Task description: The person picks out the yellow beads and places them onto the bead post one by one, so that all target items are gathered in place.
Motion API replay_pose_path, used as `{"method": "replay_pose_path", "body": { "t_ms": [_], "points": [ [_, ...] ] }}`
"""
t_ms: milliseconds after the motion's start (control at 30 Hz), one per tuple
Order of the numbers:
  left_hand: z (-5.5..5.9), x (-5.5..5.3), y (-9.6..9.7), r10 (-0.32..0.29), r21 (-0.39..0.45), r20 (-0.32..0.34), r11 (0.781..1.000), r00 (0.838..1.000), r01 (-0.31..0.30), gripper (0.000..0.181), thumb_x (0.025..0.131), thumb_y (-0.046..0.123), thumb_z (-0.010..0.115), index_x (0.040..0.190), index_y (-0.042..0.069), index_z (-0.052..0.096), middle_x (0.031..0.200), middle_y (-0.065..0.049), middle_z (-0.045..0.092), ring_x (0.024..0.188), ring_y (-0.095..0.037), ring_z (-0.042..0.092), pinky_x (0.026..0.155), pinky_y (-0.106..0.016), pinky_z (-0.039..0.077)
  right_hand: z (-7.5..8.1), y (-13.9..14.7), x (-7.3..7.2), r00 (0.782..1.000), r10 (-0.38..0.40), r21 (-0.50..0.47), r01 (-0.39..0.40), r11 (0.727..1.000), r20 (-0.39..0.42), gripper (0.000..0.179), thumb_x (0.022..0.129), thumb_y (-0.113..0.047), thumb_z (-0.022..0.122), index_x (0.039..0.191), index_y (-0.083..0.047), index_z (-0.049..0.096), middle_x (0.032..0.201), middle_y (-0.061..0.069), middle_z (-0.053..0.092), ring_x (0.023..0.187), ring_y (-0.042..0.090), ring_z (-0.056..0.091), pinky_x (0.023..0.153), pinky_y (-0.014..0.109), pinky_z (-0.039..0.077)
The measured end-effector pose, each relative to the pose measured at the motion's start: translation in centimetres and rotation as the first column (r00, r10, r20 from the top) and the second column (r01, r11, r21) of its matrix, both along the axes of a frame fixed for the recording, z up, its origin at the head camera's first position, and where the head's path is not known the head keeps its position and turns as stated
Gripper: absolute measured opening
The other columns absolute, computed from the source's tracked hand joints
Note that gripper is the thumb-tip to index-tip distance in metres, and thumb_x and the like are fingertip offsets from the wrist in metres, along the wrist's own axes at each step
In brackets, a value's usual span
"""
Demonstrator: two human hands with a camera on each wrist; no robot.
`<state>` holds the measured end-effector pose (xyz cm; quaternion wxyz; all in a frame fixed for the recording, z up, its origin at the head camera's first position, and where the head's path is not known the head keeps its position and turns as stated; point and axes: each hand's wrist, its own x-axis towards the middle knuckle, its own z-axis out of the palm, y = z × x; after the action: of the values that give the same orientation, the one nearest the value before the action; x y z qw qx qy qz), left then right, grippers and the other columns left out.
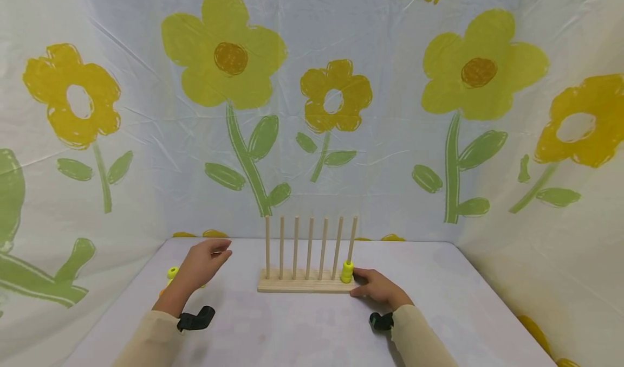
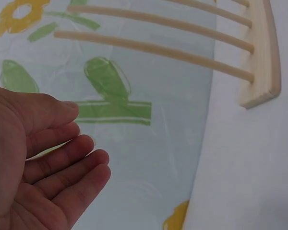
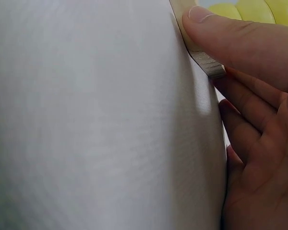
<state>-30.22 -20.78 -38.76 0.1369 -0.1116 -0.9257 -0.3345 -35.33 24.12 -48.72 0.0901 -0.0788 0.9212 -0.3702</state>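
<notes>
A wooden peg stand [image 1: 306, 287] with several thin upright rods [image 1: 310, 248] stands on the table. Yellow beads [image 1: 347, 272] are stacked at the bottom of its rightmost rod. My right hand [image 1: 377, 288] grips the right end of the base, the thumb on the front side and the fingers behind; the right wrist view shows the thumb [image 3: 245, 43] on the wood beside the beads. To the left of the stand my left hand [image 1: 205, 261] is raised, holding nothing, its fingers [image 2: 74, 165] loosely bent and apart from the rods.
Partly hidden behind my left forearm, a yellow bead piece [image 1: 173, 272] and a bit of orange [image 1: 162, 291] lie on the left of the white table [image 1: 302, 329]. A flower-printed cloth [image 1: 380, 182] hangs behind the table and along both sides.
</notes>
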Motion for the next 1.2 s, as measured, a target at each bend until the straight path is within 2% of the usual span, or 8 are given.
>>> {"method": "replay_pose_path", "body": {
  "t_ms": [133, 400, 633, 833, 933, 1067, 1200],
  "points": [
    [-1.3, 0.0, -0.8, 0.019, 0.007, 0.033, 1.000, 0.999, -0.019, 0.039, 0.096, 0.021, 0.060, 0.128, 0.000, 0.060, 0.123, -0.021, 0.064, 0.110, -0.037, 0.065, 0.087, -0.045, 0.056, 0.1, -0.2, 0.0, 1.000, 0.004, 0.012, -0.004, 1.000, -0.007, 0.075, 0.076, -0.027, 0.081, 0.141, -0.007, 0.051, 0.148, 0.016, 0.046, 0.141, 0.041, 0.033, 0.114, 0.063, 0.023],
    [-3.8, -0.5, -2.4, 0.078, -0.057, 0.077, 0.996, 0.994, -0.073, 0.040, 0.094, 0.020, 0.061, 0.127, -0.003, 0.060, 0.122, -0.022, 0.065, 0.110, -0.038, 0.063, 0.089, -0.048, 0.054, 0.3, -0.5, 0.1, 0.999, 0.016, 0.045, -0.015, 0.999, -0.034, 0.073, 0.074, -0.023, 0.083, 0.138, -0.005, 0.054, 0.144, 0.016, 0.050, 0.139, 0.040, 0.036, 0.114, 0.062, 0.024],
    [-4.9, -0.8, -3.6, 0.128, -0.090, 0.123, 0.989, 0.984, -0.117, 0.044, 0.094, 0.022, 0.062, 0.127, -0.006, 0.058, 0.122, -0.025, 0.063, 0.113, -0.041, 0.058, 0.092, -0.053, 0.050, -0.1, -0.2, -0.5, 0.999, 0.021, 0.029, -0.020, 0.999, -0.033, 0.075, 0.073, -0.025, 0.083, 0.139, -0.006, 0.053, 0.145, 0.015, 0.050, 0.140, 0.039, 0.037, 0.114, 0.062, 0.025],
    [-5.8, -1.1, -4.4, 0.168, -0.073, 0.200, 0.985, 0.965, -0.156, 0.047, 0.094, 0.021, 0.062, 0.131, -0.007, 0.054, 0.129, -0.027, 0.058, 0.121, -0.045, 0.053, 0.097, -0.055, 0.047, -0.1, -0.2, -0.5, 1.000, 0.015, 0.010, -0.015, 1.000, -0.025, 0.077, 0.072, -0.026, 0.084, 0.140, -0.006, 0.052, 0.146, 0.015, 0.048, 0.140, 0.040, 0.035, 0.114, 0.062, 0.024],
    [-6.2, -1.1, -4.7, 0.180, -0.078, 0.218, 0.983, 0.959, -0.167, 0.048, 0.093, 0.019, 0.063, 0.132, -0.008, 0.053, 0.132, -0.029, 0.056, 0.123, -0.047, 0.050, 0.098, -0.056, 0.046, -0.1, -0.2, -0.5, 1.000, 0.015, 0.004, -0.015, 1.000, -0.025, 0.077, 0.072, -0.025, 0.083, 0.140, -0.006, 0.052, 0.147, 0.016, 0.048, 0.140, 0.040, 0.035, 0.114, 0.062, 0.024],
    [-6.7, -1.2, -5.1, 0.202, -0.103, 0.222, 0.978, 0.954, -0.183, 0.048, 0.091, 0.016, 0.064, 0.130, -0.010, 0.054, 0.129, -0.030, 0.056, 0.121, -0.047, 0.051, 0.095, -0.056, 0.048, -0.3, -0.2, -0.5, 1.000, 0.018, -0.006, -0.018, 1.000, -0.022, 0.077, 0.073, -0.025, 0.083, 0.140, -0.006, 0.051, 0.147, 0.015, 0.047, 0.141, 0.040, 0.034, 0.114, 0.062, 0.023],
    [-7.3, -1.5, -5.3, 0.226, -0.112, 0.250, 0.973, 0.942, -0.203, 0.047, 0.091, 0.014, 0.064, 0.130, -0.010, 0.053, 0.128, -0.030, 0.057, 0.118, -0.045, 0.054, 0.093, -0.054, 0.049, -0.5, -0.2, -0.6, 1.000, 0.018, -0.009, -0.018, 1.000, -0.024, 0.077, 0.073, -0.025, 0.083, 0.141, -0.007, 0.051, 0.147, 0.015, 0.047, 0.141, 0.039, 0.034, 0.115, 0.062, 0.023]
  ]
}}
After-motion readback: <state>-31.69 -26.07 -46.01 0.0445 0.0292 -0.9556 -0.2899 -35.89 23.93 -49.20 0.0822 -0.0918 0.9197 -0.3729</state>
